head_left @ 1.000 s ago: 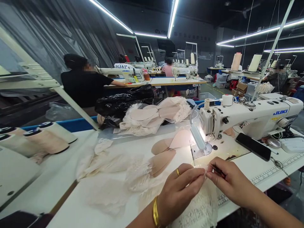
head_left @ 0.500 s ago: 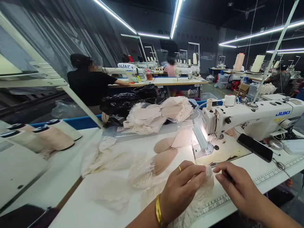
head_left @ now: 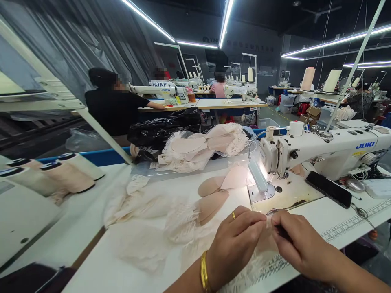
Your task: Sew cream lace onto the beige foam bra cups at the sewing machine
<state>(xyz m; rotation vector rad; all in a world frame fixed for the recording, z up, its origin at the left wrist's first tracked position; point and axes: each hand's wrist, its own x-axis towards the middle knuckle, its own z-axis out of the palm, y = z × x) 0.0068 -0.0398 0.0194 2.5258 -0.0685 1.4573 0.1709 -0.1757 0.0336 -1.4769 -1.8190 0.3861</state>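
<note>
My left hand (head_left: 236, 240), with a gold ring and bracelet, pinches the edge of a piece of cream lace fabric (head_left: 262, 254). Close against it, my right hand (head_left: 296, 240) has thumb and forefinger pressed together on the same edge. The lace hangs below both hands over the table's front. Left of them, more sheer lace (head_left: 180, 219) spreads on the white tabletop. Several beige oval fabric pieces (head_left: 212, 205) lie between that lace and the sewing machine (head_left: 320, 150), whose lamp lights the needle plate (head_left: 259, 193) just beyond my hands.
A black phone (head_left: 328, 189) and a keychain (head_left: 361, 212) lie right of the needle plate. A measuring scale (head_left: 348, 226) runs along the front edge. Behind sit a heap of lace pieces (head_left: 186, 148) and a black plastic bag (head_left: 165, 124). Thread cones (head_left: 69, 177) stand left; a person (head_left: 106, 106) sits beyond.
My right hand has moved left to meet my left hand, and its fingers have closed on the lace edge. My left hand keeps its pinch almost in place.
</note>
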